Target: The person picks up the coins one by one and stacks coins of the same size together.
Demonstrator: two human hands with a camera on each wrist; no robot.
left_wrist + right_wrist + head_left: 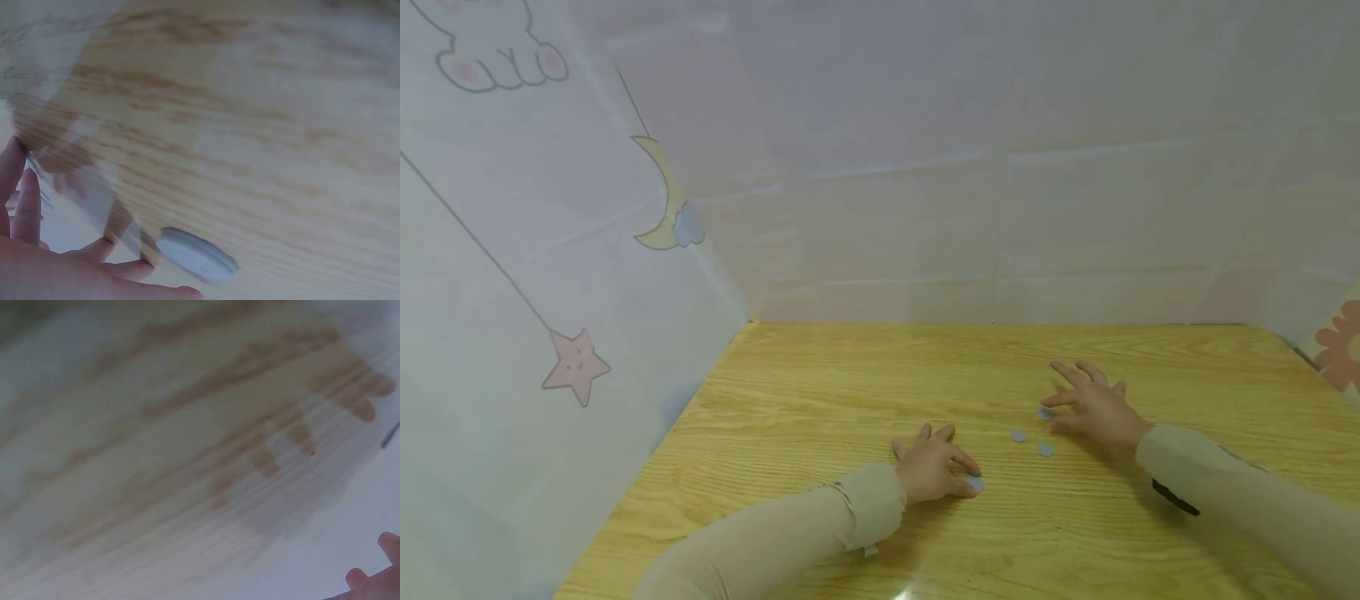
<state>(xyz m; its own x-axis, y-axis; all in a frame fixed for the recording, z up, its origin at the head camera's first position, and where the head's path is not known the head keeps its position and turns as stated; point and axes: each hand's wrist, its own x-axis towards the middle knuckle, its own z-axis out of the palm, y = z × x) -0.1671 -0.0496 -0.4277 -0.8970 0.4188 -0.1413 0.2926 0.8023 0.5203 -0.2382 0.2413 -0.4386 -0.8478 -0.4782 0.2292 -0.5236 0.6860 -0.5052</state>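
On the wooden table point(820, 375), my left hand point(928, 467) pinches a small pale grey disc point(975, 482) between thumb and index finger, its other fingers spread. In the left wrist view, this disc's thin edge point(32, 162) shows between those fingertips. A grey oval piece point(197, 254) lies beside the little finger there. Farther right and back, my right hand point(1093, 408) has thumb and index finger at either side of another grey disc point(1044, 412). Between the hands lie two loose discs, one to the left point(1018, 436) and one nearer point(1046, 450).
Pale wall sheeting point(925, 242) rises behind the table and along its left side. Printed on it are a moon point(662, 196), a pink star point(576, 367) and a flower point(1341, 346). A dark strip point(1175, 497) shows below the right sleeve point(1195, 462).
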